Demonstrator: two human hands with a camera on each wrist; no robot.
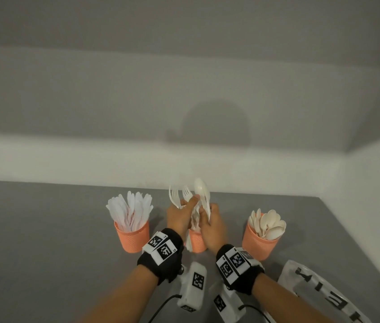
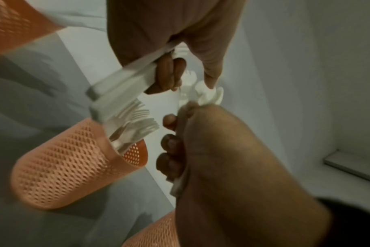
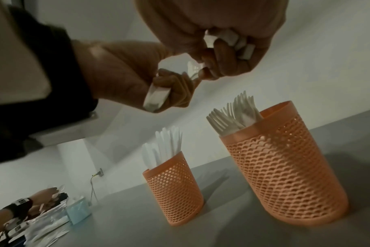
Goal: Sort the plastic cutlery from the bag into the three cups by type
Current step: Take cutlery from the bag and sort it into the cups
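Observation:
Three orange mesh cups stand in a row on the grey table (image 1: 44,229). The left cup (image 1: 133,238) holds knives, the right cup (image 1: 260,241) holds spoons, and the middle cup (image 1: 197,243) holds forks (image 3: 232,115). Both hands meet just above the middle cup and partly hide it. My left hand (image 1: 181,216) grips a small bunch of white forks (image 1: 179,194), tines up. My right hand (image 1: 213,223) grips a few white spoons (image 1: 202,192), bowls up. Their handles (image 3: 228,38) poke out below my right fist. The two bunches touch.
The white printed bag (image 1: 319,292) lies flat at the table's front right. A white wall runs close behind the cups. In the right wrist view, another person's hand (image 3: 42,195) and more bags (image 3: 49,222) are at the far left.

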